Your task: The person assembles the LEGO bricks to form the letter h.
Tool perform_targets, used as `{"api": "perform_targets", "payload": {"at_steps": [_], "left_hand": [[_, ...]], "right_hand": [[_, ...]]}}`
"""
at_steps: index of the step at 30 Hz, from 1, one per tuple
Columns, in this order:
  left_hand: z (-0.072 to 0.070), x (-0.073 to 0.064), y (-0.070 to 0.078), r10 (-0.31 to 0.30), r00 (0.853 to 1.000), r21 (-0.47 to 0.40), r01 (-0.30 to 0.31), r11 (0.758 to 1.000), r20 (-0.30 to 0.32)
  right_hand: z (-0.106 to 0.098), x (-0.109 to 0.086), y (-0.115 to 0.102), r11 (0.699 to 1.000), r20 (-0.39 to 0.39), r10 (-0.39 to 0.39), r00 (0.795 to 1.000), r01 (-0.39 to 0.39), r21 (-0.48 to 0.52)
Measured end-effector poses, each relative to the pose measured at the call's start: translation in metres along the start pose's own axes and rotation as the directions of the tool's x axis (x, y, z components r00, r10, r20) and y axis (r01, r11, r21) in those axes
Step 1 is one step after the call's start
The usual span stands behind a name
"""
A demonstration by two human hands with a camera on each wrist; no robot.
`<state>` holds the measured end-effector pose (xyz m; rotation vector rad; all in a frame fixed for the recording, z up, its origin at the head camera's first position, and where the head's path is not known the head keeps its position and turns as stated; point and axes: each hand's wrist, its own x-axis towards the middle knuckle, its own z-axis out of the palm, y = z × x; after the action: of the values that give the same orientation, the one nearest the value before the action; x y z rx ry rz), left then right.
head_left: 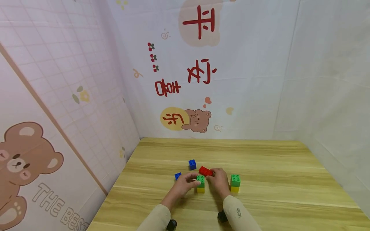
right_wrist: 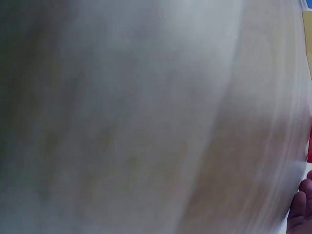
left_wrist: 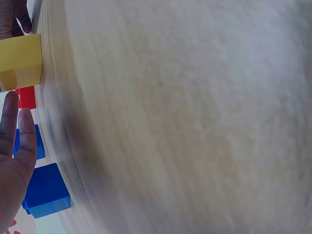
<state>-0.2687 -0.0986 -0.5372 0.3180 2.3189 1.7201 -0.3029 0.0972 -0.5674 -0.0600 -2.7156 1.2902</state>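
My left hand (head_left: pixel 182 185) holds a two-block stack, a green block (head_left: pixel 200 180) on a yellow block (head_left: pixel 200 190), with its thumb at the green block's near left side. In the left wrist view, two outstretched fingers (left_wrist: pixel 25 136) lie beside the yellow block (left_wrist: pixel 22 61). Just beyond the stack lies a red brick (head_left: pixel 204 170). My right hand (head_left: pixel 219 181) pinches the red brick's right end, its fingertips partly hiding it. Only some fingers (right_wrist: pixel 300 207) and a sliver of red brick (right_wrist: pixel 310 146) show in the right wrist view.
A second stack, a green block (head_left: pixel 235 180) on yellow, stands right of my right hand. One blue block (head_left: pixel 192 164) sits behind the red brick; another blue block (head_left: pixel 178 175) is partly behind my left hand. The wooden table (head_left: pixel 274 160) meets a printed cloth wall (head_left: pixel 245 96).
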Motion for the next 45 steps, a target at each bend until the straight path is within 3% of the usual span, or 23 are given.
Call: {"api": "perform_targets", "payload": {"at_steps": [11, 20, 35, 45], "left_hand": [[0.000, -0.001, -0.002, -0.008, 1.000, 0.011, 0.008, 1.000, 0.003], [-0.002, 0.000, -0.001, -0.016, 1.000, 0.046, 0.017, 0.999, -0.008], [-0.003, 0.001, 0.002, 0.019, 1.000, 0.109, -0.018, 0.994, -0.008], [0.001, 0.003, 0.000, 0.013, 1.000, 0.111, -0.013, 0.994, -0.004]], "right_hand": [[-0.005, 0.003, -0.004, 0.997, 0.059, 0.054, 0.997, -0.057, 0.043], [-0.009, 0.004, -0.019, 0.995, 0.079, 0.041, 0.996, -0.048, 0.091], [-0.029, 0.004, -0.048, 0.992, 0.037, -0.111, 0.993, 0.109, 0.058], [-0.054, -0.001, -0.055, 0.989, 0.019, -0.135, 0.991, 0.133, 0.071]]}}
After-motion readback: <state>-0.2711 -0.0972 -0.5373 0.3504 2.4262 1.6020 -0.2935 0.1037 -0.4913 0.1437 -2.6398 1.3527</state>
